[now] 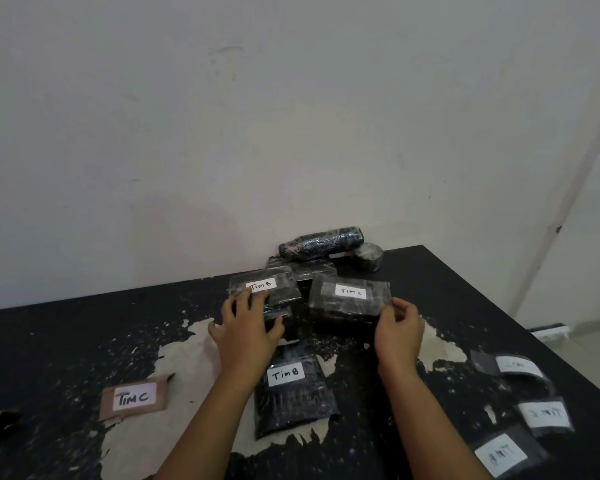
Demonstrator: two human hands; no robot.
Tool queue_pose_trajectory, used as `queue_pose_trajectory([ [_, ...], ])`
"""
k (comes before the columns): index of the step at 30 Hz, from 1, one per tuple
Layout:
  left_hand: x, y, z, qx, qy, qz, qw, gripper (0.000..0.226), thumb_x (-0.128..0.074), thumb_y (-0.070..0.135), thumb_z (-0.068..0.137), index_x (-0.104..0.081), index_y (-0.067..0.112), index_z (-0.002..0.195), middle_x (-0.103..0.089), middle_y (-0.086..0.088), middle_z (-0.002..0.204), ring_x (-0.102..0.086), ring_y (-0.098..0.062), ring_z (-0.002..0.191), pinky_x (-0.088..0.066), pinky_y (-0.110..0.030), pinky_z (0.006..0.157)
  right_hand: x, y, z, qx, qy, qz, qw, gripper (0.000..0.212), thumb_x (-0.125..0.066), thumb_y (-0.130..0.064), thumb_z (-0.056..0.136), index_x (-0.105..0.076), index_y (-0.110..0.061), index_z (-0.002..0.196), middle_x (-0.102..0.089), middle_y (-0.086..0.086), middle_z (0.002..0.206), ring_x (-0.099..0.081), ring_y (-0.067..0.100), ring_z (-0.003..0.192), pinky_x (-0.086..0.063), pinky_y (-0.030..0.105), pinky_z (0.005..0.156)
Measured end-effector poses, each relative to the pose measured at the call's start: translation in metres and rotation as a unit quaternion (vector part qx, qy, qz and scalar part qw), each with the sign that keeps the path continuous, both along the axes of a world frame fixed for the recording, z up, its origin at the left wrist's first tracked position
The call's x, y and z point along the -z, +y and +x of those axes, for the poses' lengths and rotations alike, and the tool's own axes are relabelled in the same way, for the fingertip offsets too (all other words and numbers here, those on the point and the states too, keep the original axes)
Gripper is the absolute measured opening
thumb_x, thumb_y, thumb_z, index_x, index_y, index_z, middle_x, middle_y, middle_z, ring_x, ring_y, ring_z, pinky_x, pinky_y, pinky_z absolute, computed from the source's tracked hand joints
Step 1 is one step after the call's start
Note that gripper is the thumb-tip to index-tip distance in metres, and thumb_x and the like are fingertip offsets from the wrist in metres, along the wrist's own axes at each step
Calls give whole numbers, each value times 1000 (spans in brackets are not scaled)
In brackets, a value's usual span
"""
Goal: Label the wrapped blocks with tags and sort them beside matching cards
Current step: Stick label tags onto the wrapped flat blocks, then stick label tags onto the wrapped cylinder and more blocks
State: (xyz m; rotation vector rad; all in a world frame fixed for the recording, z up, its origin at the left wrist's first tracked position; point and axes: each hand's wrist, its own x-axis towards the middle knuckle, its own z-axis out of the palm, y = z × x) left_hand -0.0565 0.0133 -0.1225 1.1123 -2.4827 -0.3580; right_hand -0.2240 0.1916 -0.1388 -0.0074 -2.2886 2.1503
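With 2 tagged blocks in the far pile, the left hand (pixel 246 327) rests spread on the TIM B block (pixel 265 289), the right hand (pixel 399 323) pinches the TIM C block (pixel 350 297); sorting beside the TIM C card (pixel 134 398) looks mostly undone

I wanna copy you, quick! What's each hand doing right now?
Left hand: fingers rest on the Tim B block; a grip cannot be told.
Right hand: pinches the Tim C block at its corner.

left hand (pixel 248 329) splayed; right hand (pixel 400 329) pinching (forearms extended)
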Motion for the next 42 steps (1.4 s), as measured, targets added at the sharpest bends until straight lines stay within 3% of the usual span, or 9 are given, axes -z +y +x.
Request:
queue_pose_trajectory([
  [5,-1,2,-5,-36,-6,-4,999,59,-56,54,95,-47,36,152,-37,4,167,-26,-32,153,-25,-70,118,9,3,3,-78,16,60,995,18,-65,-28,106,-63,-28,124,-63,5,130,-68,14,97,-57,39,85],
  [10,-15,2,-17,-42,31,14,999,40,-53,57,99,-61,30,127,-45,-7,155,-23,-37,153,-19,-69,125,10,-3,9,-117,43,113,986,10,-68,-33,102,-66,-32,112,-69,-5,118,-66,13,101,-56,41,91],
  [13,-24,-3,-31,15,71,-9,997,34,-55,60,101,-62,33,122,-48,-3,148,-25,-33,150,-24,-61,125,8,-4,5,-101,55,231,966,5,-66,-43,100,-66,-38,102,-65,-12,108,-49,18,112,-47,46,102],
  [15,-31,-7,-48,67,91,-5,994,30,-57,58,102,-62,35,121,-49,2,142,-30,-28,145,-32,-56,121,3,-8,0,-91,67,287,951,13,-64,-44,102,-65,-36,112,-56,-8,116,-42,25,119,-40,48,106],
  [18,-39,-17,-82,131,82,5,988,26,-60,54,102,-62,35,119,-50,5,135,-38,-24,136,-42,-50,113,-1,-23,-14,-100,98,260,955,21,-66,-40,102,-65,-30,120,-58,-5,123,-45,27,127,-45,48,107],
  [24,-42,-47,-150,149,32,6,988,33,-63,53,100,-61,30,123,-50,-2,137,-43,-30,133,-44,-53,112,-5,-60,-50,-135,130,197,962,19,-65,-30,103,-67,-25,121,-67,-5,115,-47,18,116,-44,37,90],
  [31,-38,-90,-191,79,-80,-10,994,79,-67,58,98,-33,20,158,-37,-15,157,-37,-40,143,-42,-54,110,-16,-93,-97,-163,133,194,958,16,-65,-32,101,-64,-30,117,-68,-7,111,-61,23,116,-59,46,96],
  [37,-37,-101,-200,78,-115,-47,989,65,-68,54,101,-44,22,152,-40,-14,152,-37,-40,137,-40,-52,108,-20,-94,-112,-166,115,181,963,15,-66,-31,99,-64,-33,113,-69,-11,101,-68,25,106,-62,51,90],
  [42,-47,-90,-187,115,-81,-44,989,68,-64,58,102,-40,25,157,-40,-13,152,-37,-38,137,-39,-52,111,-28,-76,-104,-128,112,134,976,11,-70,-25,99,-64,-26,109,-67,-1,109,-69,19,98,-55,36,79],
])
